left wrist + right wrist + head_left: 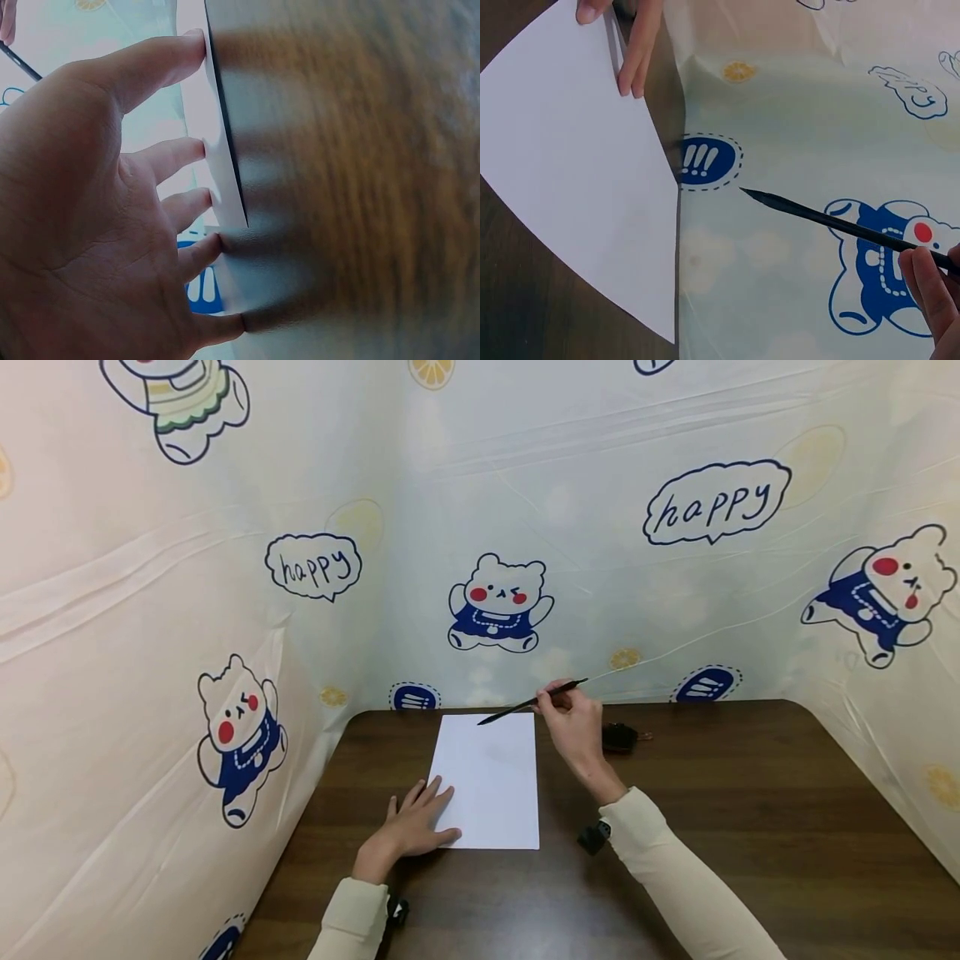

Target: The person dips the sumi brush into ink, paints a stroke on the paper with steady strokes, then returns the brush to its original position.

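A blank white sheet of paper [491, 785] lies on the brown wooden table. My left hand [411, 827] rests with spread, mostly straight fingers on its lower left edge, and the left wrist view shows the thumb [176, 60] touching the paper. Above the far right corner of the sheet, my right hand [573, 727] pinches a thin black brush [817, 216] between fingers and thumb. Its pointed tip slants left and hangs over the top of the paper in the head view, apart from the sheet in the right wrist view.
A small black object [619, 737] with a brownish end lies on the table [712, 793] just right of my right hand; its kind is unclear. A pale printed curtain [600, 585] with bears and "happy" bubbles surrounds the table at back and sides.
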Tool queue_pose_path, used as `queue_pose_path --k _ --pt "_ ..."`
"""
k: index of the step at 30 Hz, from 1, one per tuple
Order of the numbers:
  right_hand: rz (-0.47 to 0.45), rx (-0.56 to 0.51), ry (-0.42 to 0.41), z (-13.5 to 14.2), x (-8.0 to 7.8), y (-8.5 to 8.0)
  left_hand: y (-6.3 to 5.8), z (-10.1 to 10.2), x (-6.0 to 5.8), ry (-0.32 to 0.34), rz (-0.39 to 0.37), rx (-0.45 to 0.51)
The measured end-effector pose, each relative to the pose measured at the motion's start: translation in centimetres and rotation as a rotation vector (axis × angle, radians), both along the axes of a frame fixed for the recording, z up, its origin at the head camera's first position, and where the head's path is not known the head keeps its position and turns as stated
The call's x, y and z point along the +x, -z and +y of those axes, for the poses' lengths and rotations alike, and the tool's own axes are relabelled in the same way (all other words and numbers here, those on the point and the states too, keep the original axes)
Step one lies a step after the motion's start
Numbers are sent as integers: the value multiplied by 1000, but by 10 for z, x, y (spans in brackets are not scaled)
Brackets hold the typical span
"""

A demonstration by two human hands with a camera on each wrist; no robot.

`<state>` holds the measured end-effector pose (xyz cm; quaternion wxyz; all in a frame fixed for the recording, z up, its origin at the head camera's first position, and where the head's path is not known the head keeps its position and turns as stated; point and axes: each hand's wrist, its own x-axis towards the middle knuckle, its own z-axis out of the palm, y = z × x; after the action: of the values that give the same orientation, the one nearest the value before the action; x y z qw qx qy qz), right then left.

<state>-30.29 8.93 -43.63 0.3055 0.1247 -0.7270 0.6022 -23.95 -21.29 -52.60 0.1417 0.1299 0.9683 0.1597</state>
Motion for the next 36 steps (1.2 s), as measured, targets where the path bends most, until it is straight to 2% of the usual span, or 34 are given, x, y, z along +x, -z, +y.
queue_pose_path --k 9,21,31,36 --pt "-9 120 11 -11 4 5 6 -2 -2 8 12 13" --pt "-9 155 -16 -29 6 11 5 -2 -2 6 6 10" --pt "31 211 -33 -43 6 17 3 -2 -3 5 9 10" --pt "26 229 -37 -48 5 20 7 -4 -4 12 -2 23"
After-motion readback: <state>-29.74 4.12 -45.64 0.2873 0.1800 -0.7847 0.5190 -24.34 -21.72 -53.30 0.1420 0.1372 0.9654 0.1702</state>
